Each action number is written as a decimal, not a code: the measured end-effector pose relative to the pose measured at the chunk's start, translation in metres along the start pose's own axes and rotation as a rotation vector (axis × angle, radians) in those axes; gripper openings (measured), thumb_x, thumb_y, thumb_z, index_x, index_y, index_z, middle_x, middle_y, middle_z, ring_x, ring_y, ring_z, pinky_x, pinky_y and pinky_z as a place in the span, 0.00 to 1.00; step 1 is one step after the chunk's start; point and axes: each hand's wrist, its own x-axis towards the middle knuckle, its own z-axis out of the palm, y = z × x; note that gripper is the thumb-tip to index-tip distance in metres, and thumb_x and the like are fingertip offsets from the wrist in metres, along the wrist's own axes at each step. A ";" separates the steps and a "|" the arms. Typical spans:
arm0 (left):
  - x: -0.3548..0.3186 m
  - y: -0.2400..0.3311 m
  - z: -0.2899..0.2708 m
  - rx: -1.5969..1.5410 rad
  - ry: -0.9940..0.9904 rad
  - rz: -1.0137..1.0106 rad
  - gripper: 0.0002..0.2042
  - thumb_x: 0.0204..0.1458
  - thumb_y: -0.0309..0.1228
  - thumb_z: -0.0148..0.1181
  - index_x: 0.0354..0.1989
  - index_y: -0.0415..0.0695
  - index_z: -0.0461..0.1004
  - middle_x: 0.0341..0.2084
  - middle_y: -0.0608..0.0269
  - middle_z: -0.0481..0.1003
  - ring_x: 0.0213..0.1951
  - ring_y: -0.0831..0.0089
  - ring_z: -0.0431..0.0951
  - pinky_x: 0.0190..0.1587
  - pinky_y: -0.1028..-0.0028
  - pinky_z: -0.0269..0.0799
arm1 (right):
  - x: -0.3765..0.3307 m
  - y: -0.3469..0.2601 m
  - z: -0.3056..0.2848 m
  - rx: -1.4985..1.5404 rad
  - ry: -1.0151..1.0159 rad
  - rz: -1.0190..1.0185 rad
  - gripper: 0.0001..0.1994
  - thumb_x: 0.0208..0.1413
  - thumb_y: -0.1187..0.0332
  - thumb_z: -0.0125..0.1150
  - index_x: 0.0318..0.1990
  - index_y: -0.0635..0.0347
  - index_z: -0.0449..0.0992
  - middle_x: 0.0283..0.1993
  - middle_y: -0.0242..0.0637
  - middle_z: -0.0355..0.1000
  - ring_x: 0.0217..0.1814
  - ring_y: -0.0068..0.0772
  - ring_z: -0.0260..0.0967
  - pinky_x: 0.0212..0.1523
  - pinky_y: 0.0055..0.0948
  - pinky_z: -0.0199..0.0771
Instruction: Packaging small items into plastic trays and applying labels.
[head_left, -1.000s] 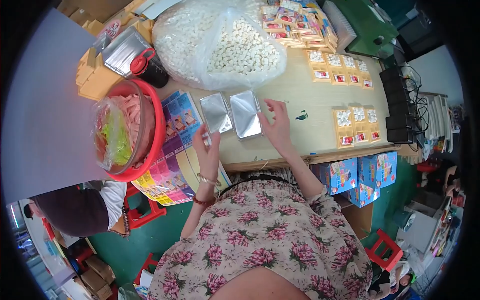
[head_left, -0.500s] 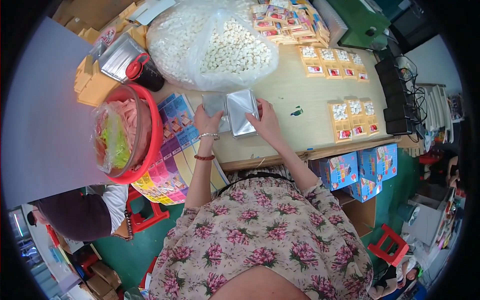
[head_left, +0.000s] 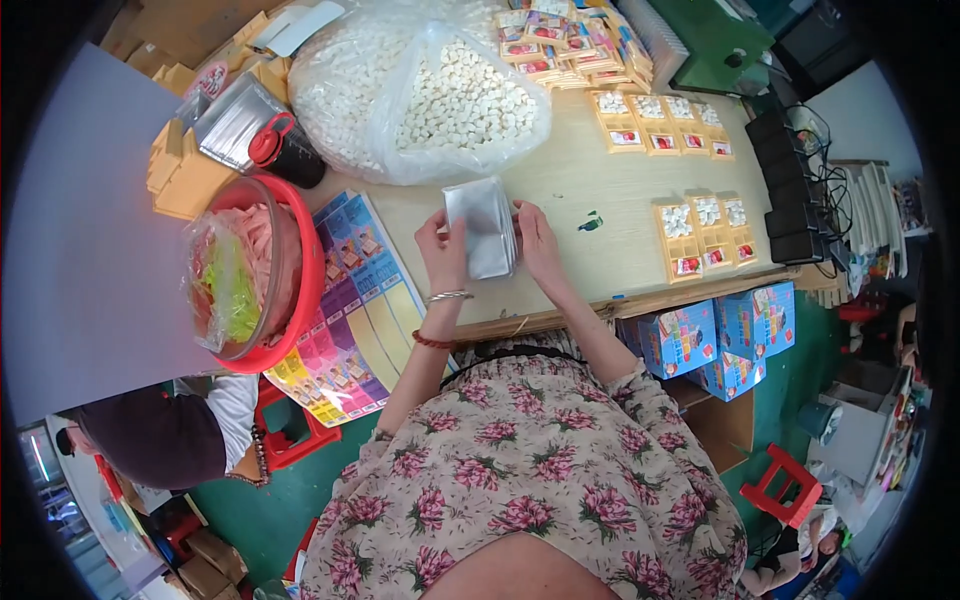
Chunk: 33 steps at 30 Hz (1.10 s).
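Note:
A stack of silvery, clear-looking plastic sleeves (head_left: 484,232) is held between my two hands at the table's near middle. My left hand (head_left: 443,252) closes on its left edge, the thumb lying over the top face. Along the right edge rests my right hand (head_left: 538,242), its fingers fairly straight against the sleeves. The right-hand edges of the sleeves fan slightly apart. Just beyond them sits a large clear bag (head_left: 465,95) full of small white pieces. Left of my left hand, printed colourful sheets (head_left: 372,300) overhang the table edge.
Filled yellow trays (head_left: 680,235) stand in two groups at right, near black power adapters (head_left: 785,185). A red basin (head_left: 312,250) with a bowl and a black bottle (head_left: 295,158) are at left. Blue boxes (head_left: 680,338) sit below the table edge. Another person (head_left: 150,435) is at lower left.
Two separate piles of sleeves have come together into one stack. My left hand has moved right with its pile, and my right hand has shifted to the stack's outer edge.

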 end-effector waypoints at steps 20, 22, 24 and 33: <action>0.045 -0.012 0.009 -0.027 -0.430 -0.066 0.21 0.50 0.33 0.56 0.50 0.34 0.66 0.36 0.62 0.72 0.34 0.81 0.70 0.36 0.81 0.68 | -0.004 -0.017 0.007 -0.067 -0.006 0.044 0.25 0.50 0.63 0.57 0.52 0.68 0.60 0.40 0.45 0.63 0.37 0.32 0.65 0.38 0.28 0.67; 0.047 -0.007 0.014 -0.029 -0.479 -0.044 0.20 0.50 0.33 0.57 0.50 0.36 0.66 0.38 0.59 0.72 0.38 0.78 0.71 0.40 0.79 0.68 | -0.002 -0.014 0.004 -0.095 0.000 0.047 0.25 0.50 0.64 0.58 0.52 0.69 0.59 0.39 0.44 0.64 0.35 0.31 0.65 0.36 0.28 0.68; 0.053 0.004 0.017 -0.022 -0.539 -0.026 0.21 0.49 0.33 0.58 0.50 0.36 0.66 0.38 0.58 0.72 0.39 0.76 0.71 0.42 0.78 0.68 | 0.001 -0.006 0.001 -0.125 0.005 0.054 0.26 0.49 0.64 0.59 0.52 0.69 0.58 0.38 0.44 0.64 0.34 0.31 0.66 0.34 0.28 0.70; 0.069 0.014 0.036 -0.137 -0.499 -0.131 0.24 0.46 0.32 0.62 0.51 0.36 0.62 0.43 0.56 0.70 0.42 0.72 0.71 0.46 0.74 0.68 | 0.046 0.008 -0.013 -0.184 -0.103 0.011 0.28 0.49 0.64 0.60 0.54 0.69 0.57 0.35 0.41 0.66 0.32 0.29 0.68 0.27 0.25 0.74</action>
